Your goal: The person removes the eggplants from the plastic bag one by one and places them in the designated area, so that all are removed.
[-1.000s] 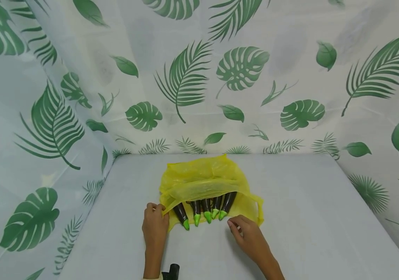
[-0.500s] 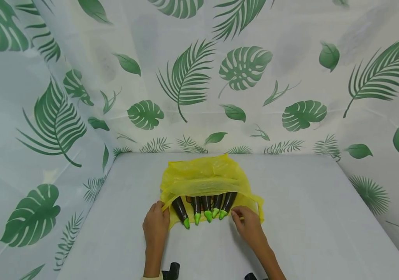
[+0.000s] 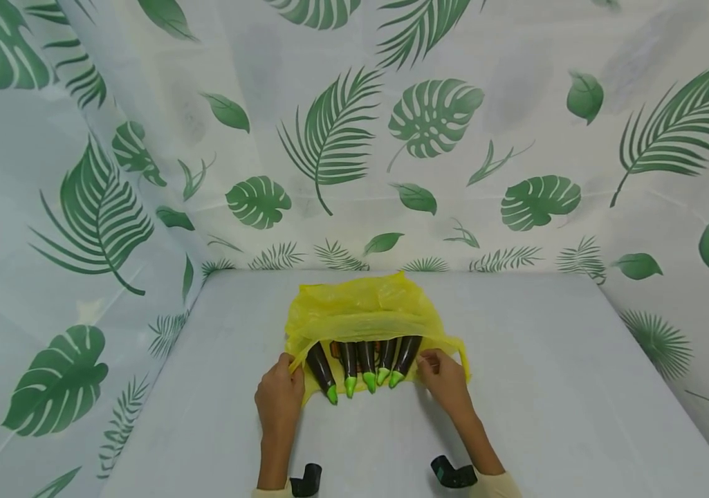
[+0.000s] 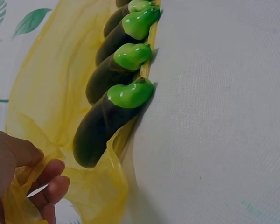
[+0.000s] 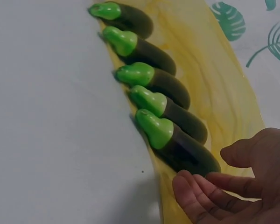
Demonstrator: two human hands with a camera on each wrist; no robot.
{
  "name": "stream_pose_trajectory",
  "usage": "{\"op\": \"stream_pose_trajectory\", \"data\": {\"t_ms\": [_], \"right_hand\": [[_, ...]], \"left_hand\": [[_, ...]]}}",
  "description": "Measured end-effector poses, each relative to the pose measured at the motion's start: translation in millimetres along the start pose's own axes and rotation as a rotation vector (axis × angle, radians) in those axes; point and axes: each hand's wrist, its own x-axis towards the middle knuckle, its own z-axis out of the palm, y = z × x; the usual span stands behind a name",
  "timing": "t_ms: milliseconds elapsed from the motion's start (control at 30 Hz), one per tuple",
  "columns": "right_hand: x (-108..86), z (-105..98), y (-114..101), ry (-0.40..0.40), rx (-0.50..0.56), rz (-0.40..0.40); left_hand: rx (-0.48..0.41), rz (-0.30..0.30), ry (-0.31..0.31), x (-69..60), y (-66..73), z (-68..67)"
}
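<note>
White sheet w/ green leaf prints (image 3: 95,214) is standing L of the yellow bag and running on behind it. L hand (image 3: 279,394) is gripping the yellow bag (image 3: 366,301) at its L corner, thumb & fingers pinching a strip of the plastic. Black elbow-shaped piece (image 3: 306,480) is sitting nearer the person than the bag, just beside that forearm.

Bag itself is lying on the white table (image 3: 553,387), mouth facing the person, upper layer lifting a bit. Five eggplants are lying in a row in the bag's mouth, green ends pointing out over its near edge, dark bodies going back under the upper layer. Leftmost eggplant (image 3: 319,366) is lying slanted, w/ a gap btwn it & the next; rightmost eggplant (image 3: 407,360) is leaning the opp. way (sth reddish is showing inside the bag too, too small to ID).

R hand (image 3: 444,377) is hovering or resting at the bag's R part, beside the rightmost eggplant; thumb & fingers are standing apart, holding nothing; can't tell if fingertips are touching. Second black elbow-shaped piece (image 3: 452,473) is sitting nearer the person than the bag, by the R forearm
</note>
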Motion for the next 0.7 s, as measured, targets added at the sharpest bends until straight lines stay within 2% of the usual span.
{"op": "stream_pose_trajectory", "data": {"t_ms": [300, 467, 700], "right_hand": [[15.7, 3, 3, -0.049, -0.010, 0.109], [21.6, 4, 1, -0.062, -0.040, 0.114], [28.4, 7, -1, -0.100, -0.074, 0.138]], "left_hand": [[-0.014, 0.003, 0.002, -0.8, 0.6, 2.3], [-0.005, 0.031, 0.024, -1.4, 0.5, 2.9], [0.020, 0.035, 0.014, -1.0, -0.9, 0.9]]}}
